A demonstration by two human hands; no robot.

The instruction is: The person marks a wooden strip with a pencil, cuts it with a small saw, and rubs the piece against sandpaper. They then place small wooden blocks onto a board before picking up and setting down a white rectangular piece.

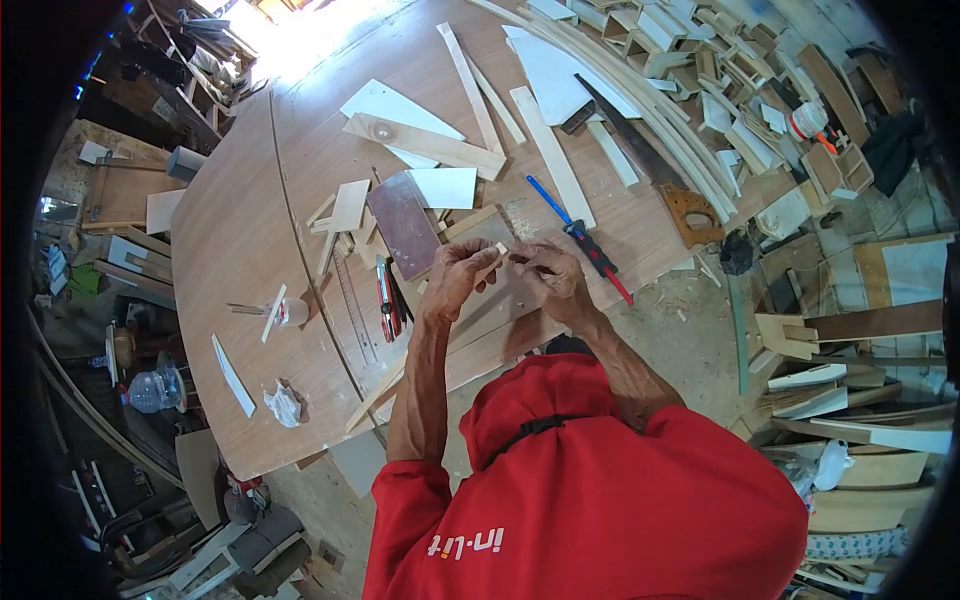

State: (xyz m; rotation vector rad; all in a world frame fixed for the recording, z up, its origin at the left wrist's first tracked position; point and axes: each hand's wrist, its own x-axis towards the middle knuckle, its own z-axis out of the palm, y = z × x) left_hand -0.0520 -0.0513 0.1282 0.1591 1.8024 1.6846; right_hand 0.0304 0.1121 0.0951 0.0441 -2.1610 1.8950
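My left hand [460, 277] is closed around a small pale wood piece [501, 249], whose end sticks out between thumb and fingers. Close beside that end, my right hand [556, 285] has its fingers pinched together. What they hold, if anything, is too small to make out. Both hands are above the front part of the wooden table. Left of my left hand lie a red-and-black utility knife [387, 303] and a steel ruler [352, 305]. Beyond it is a dark reddish-brown board [405, 225]. A screwdriver with a black and red handle [590, 247] rests right of my right hand.
A handsaw [692, 215] lies at the table's right edge, near long pale strips [650, 100]. White and bare wood offcuts [430, 145] cover the far middle. Leftward are a small jar [292, 312] and a crumpled white wad [284, 404]. Wood scraps [680, 40] pile up at the upper right.
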